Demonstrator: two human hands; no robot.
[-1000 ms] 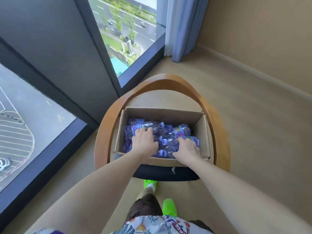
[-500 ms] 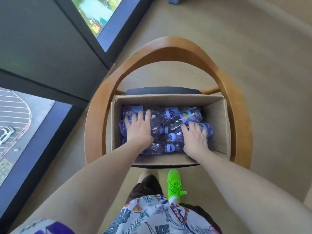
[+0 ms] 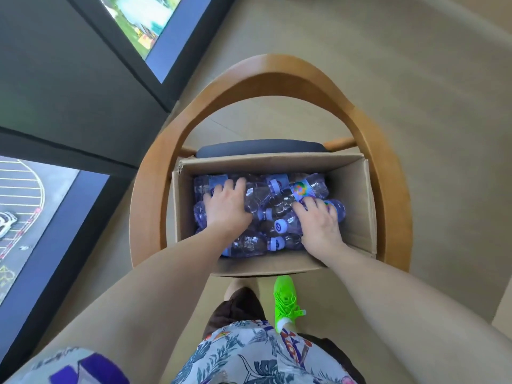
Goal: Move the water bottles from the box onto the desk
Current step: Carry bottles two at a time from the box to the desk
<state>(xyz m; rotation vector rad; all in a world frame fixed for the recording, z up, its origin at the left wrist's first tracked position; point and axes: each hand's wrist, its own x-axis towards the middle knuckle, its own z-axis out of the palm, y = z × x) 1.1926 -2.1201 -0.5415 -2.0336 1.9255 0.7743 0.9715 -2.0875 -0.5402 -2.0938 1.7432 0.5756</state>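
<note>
Nearest you, a green shoe (image 3: 285, 300) stood on the floor below both hands. Your left hand (image 3: 225, 207) lay palm-down on the water bottles (image 3: 279, 206), its grip spread with straight fingers pressing the left of the pile. Your right hand (image 3: 318, 220) rested on the right of the pile, its grip likewise spread, fingertips touching a colour-labelled bottle. All bottles lay inside the cardboard box (image 3: 357, 206), which surrounded both hands. The box sat on a wooden chair (image 3: 277, 70) arching beyond them.
</note>
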